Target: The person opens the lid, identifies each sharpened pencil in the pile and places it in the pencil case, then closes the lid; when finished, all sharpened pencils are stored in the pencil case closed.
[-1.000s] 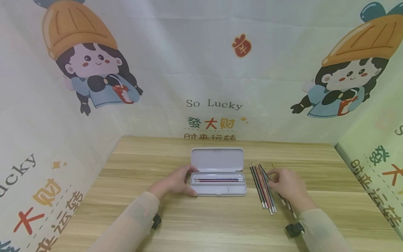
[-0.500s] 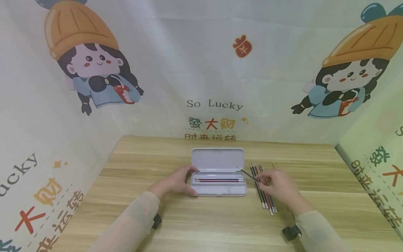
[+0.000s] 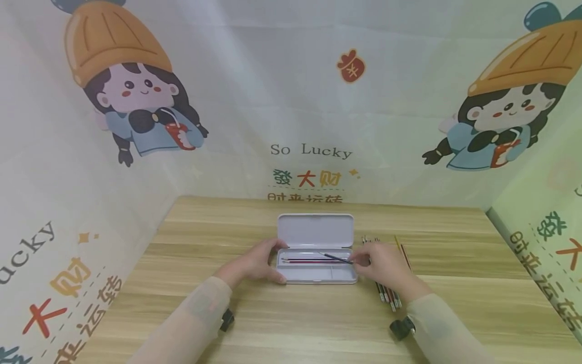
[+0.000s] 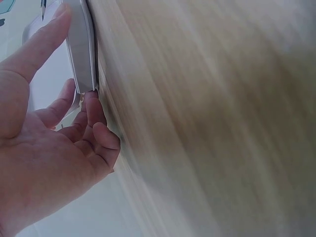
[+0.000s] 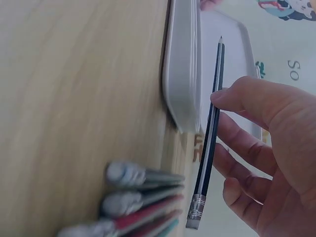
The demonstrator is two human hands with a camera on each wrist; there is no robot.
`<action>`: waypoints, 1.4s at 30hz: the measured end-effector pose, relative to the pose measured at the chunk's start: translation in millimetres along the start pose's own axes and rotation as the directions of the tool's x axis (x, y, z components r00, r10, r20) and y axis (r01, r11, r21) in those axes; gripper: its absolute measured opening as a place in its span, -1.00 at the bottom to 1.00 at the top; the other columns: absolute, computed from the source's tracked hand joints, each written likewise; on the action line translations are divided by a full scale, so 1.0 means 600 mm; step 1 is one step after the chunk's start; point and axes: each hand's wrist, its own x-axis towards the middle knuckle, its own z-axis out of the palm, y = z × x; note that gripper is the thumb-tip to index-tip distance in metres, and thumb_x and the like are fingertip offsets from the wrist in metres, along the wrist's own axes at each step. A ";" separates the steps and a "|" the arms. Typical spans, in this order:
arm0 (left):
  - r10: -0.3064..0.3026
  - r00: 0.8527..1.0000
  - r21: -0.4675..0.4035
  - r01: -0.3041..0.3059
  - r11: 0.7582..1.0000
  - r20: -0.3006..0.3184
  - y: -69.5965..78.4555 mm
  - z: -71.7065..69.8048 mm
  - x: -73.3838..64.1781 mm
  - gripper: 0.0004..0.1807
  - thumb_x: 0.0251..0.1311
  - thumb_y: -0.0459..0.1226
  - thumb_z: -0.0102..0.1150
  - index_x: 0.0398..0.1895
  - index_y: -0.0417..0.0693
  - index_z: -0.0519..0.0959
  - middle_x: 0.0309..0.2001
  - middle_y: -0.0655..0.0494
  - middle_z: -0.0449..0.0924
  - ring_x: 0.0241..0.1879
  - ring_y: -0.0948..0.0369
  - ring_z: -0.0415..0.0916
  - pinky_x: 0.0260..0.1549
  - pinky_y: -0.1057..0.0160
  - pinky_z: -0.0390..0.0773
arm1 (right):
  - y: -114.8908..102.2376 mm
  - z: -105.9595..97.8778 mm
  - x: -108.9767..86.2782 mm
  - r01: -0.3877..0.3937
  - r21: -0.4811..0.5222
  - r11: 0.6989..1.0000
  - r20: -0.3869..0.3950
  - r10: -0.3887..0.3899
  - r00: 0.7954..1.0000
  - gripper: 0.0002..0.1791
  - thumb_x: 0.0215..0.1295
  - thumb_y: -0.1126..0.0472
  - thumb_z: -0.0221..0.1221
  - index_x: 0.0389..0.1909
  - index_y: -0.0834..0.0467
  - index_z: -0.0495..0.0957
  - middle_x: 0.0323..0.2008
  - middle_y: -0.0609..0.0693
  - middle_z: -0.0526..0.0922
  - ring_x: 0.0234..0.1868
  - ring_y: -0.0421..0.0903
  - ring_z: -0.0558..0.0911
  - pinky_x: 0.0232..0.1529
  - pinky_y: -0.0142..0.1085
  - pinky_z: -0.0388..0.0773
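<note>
A white pencil case (image 3: 304, 274) lies on the table with its lid (image 3: 314, 230) raised. Its long back compartment holds a few pencils (image 3: 302, 262). My left hand (image 3: 255, 262) grips the case's left end, thumb at the front corner and fingers toward the hinge side. Between the thumb and fingers of my right hand (image 3: 386, 264) is a black-and-white striped pencil (image 5: 212, 123), pinched near its middle in the right wrist view. Its sharpened tip points left over the back compartment, with the eraser end down in the right wrist view.
Several loose pencils (image 3: 387, 298) lie right of the case, partly hidden under my right hand. A yellow pencil (image 3: 398, 244) and a dark red one (image 3: 405, 257) show beyond that hand. A printed cloth (image 3: 236, 101) hangs behind the wooden table (image 3: 218, 222).
My right hand has picked the striped pencil from the loose ones and carried it left to above the case. The left hand stays on the case.
</note>
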 end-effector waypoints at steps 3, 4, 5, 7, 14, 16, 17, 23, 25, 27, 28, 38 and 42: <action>-0.004 1.000 0.001 0.004 1.000 -0.001 0.001 -0.001 0.000 -0.06 -0.24 -0.22 0.72 0.31 -0.13 0.46 0.26 -0.13 0.52 0.31 -0.06 0.43 0.44 -0.09 0.37 | -0.006 0.006 0.014 0.015 -0.019 1.000 0.017 -0.015 1.000 -0.86 0.14 0.22 0.40 -0.29 -0.06 0.79 -0.46 -0.25 0.67 -0.40 -0.32 0.55 -0.35 -0.37 0.54; -0.004 1.000 0.001 0.004 1.000 -0.001 0.002 -0.001 -0.001 -0.06 -0.24 -0.23 0.72 0.32 -0.13 0.46 0.26 -0.13 0.52 0.31 -0.06 0.43 0.44 -0.09 0.37 | -0.009 0.008 0.019 0.017 -0.016 1.000 0.029 -0.016 0.999 -0.87 0.15 0.22 0.39 -0.29 -0.06 0.78 -0.47 -0.26 0.65 -0.41 -0.32 0.53 -0.36 -0.38 0.53; -0.002 1.000 0.003 0.002 1.000 -0.004 0.003 -0.002 -0.002 -0.06 -0.24 -0.23 0.72 0.31 -0.14 0.46 0.25 -0.13 0.52 0.30 -0.07 0.43 0.43 -0.10 0.38 | -0.012 0.008 0.024 0.015 -0.011 1.000 0.040 -0.014 0.999 -0.87 0.16 0.21 0.39 -0.28 -0.06 0.78 -0.47 -0.26 0.65 -0.42 -0.32 0.53 -0.37 -0.37 0.53; 0.001 1.000 0.006 -0.001 1.000 -0.007 0.005 -0.002 -0.003 -0.07 -0.24 -0.24 0.72 0.31 -0.15 0.46 0.24 -0.14 0.52 0.30 -0.08 0.44 0.42 -0.12 0.38 | -0.018 0.010 0.033 0.013 -0.007 1.000 0.060 -0.012 0.998 -0.87 0.17 0.20 0.39 -0.27 -0.06 0.79 -0.45 -0.25 0.65 -0.41 -0.31 0.53 -0.36 -0.36 0.53; -0.004 1.000 0.004 0.004 1.000 -0.005 0.006 -0.001 -0.003 -0.07 -0.24 -0.24 0.72 0.31 -0.14 0.46 0.24 -0.14 0.52 0.32 -0.09 0.42 0.46 -0.12 0.34 | -0.035 0.018 0.064 0.055 -0.029 0.998 0.077 -0.053 0.996 -0.90 0.19 0.21 0.40 -0.28 -0.04 0.79 -0.36 -0.21 0.74 -0.30 -0.28 0.63 -0.19 -0.28 0.63; -0.001 1.000 0.006 0.001 1.000 -0.008 0.003 -0.001 -0.003 -0.08 -0.25 -0.24 0.72 0.29 -0.14 0.46 0.22 -0.14 0.53 0.31 -0.09 0.43 0.45 -0.12 0.35 | -0.040 0.022 0.074 0.077 -0.034 0.996 0.079 -0.074 0.994 -0.90 0.18 0.21 0.41 -0.29 -0.03 0.79 -0.35 -0.21 0.76 -0.29 -0.27 0.64 -0.17 -0.27 0.65; 0.000 1.000 0.007 0.000 1.000 -0.009 0.002 -0.001 -0.003 -0.08 -0.25 -0.25 0.72 0.29 -0.15 0.46 0.22 -0.14 0.53 0.30 -0.09 0.43 0.44 -0.13 0.36 | -0.042 0.024 0.078 0.085 -0.036 0.996 0.084 -0.082 0.993 -0.89 0.17 0.22 0.41 -0.29 -0.04 0.79 -0.35 -0.21 0.76 -0.29 -0.27 0.64 -0.17 -0.27 0.65; -0.002 1.000 0.000 0.002 1.000 -0.001 -0.002 -0.001 -0.001 -0.07 -0.26 -0.24 0.72 0.30 -0.13 0.46 0.21 -0.12 0.53 0.29 -0.08 0.44 0.44 -0.13 0.36 | -0.057 0.038 0.100 0.151 -0.038 0.988 0.135 -0.145 0.980 -0.86 0.14 0.25 0.41 -0.28 -0.03 0.79 -0.32 -0.21 0.78 -0.28 -0.28 0.65 -0.15 -0.32 0.66; 0.001 1.000 -0.002 -0.001 1.000 0.002 -0.003 -0.001 0.001 -0.07 -0.25 -0.23 0.72 0.30 -0.12 0.46 0.23 -0.11 0.53 0.31 -0.08 0.43 0.45 -0.13 0.35 | -0.062 0.042 0.105 0.176 -0.051 0.983 0.148 -0.167 0.975 -0.87 0.15 0.24 0.41 -0.29 -0.04 0.79 -0.32 -0.20 0.78 -0.29 -0.29 0.65 -0.17 -0.35 0.65; 0.005 1.000 -0.008 -0.005 1.000 0.003 -0.004 0.000 0.003 -0.07 -0.25 -0.22 0.72 0.31 -0.11 0.46 0.23 -0.12 0.53 0.31 -0.08 0.43 0.45 -0.12 0.35 | -0.065 0.046 0.110 0.189 -0.071 0.979 0.159 -0.176 0.972 -0.88 0.16 0.22 0.42 -0.30 -0.06 0.79 -0.33 -0.21 0.77 -0.31 -0.30 0.63 -0.19 -0.37 0.64; 0.007 1.000 -0.010 -0.007 1.000 0.002 -0.004 0.001 0.004 -0.07 -0.25 -0.22 0.72 0.30 -0.11 0.46 0.23 -0.12 0.53 0.31 -0.09 0.44 0.45 -0.13 0.35 | -0.066 0.048 0.112 0.189 -0.083 0.978 0.164 -0.173 0.971 -0.88 0.16 0.21 0.42 -0.30 -0.07 0.79 -0.34 -0.23 0.76 -0.31 -0.31 0.62 -0.20 -0.38 0.62; -0.013 1.000 -0.033 0.012 0.999 -0.007 0.000 0.002 0.000 -0.08 -0.27 -0.26 0.72 0.29 -0.11 0.47 0.25 -0.13 0.53 0.33 -0.11 0.42 0.47 -0.15 0.32 | -0.074 0.059 0.117 0.175 -0.117 0.977 0.163 -0.155 0.974 -0.88 0.14 0.19 0.45 -0.32 -0.09 0.80 -0.50 -0.30 0.61 -0.42 -0.31 0.48 -0.35 -0.39 0.48; -0.011 1.000 -0.031 0.011 0.999 -0.005 -0.001 0.001 0.001 -0.08 -0.26 -0.26 0.71 0.29 -0.11 0.46 0.25 -0.13 0.53 0.34 -0.11 0.41 0.47 -0.15 0.32 | -0.073 0.060 0.114 0.181 -0.099 0.978 0.139 -0.166 0.976 -0.88 0.13 0.22 0.44 -0.30 -0.05 0.79 -0.40 -0.24 0.72 -0.34 -0.25 0.61 -0.23 -0.32 0.61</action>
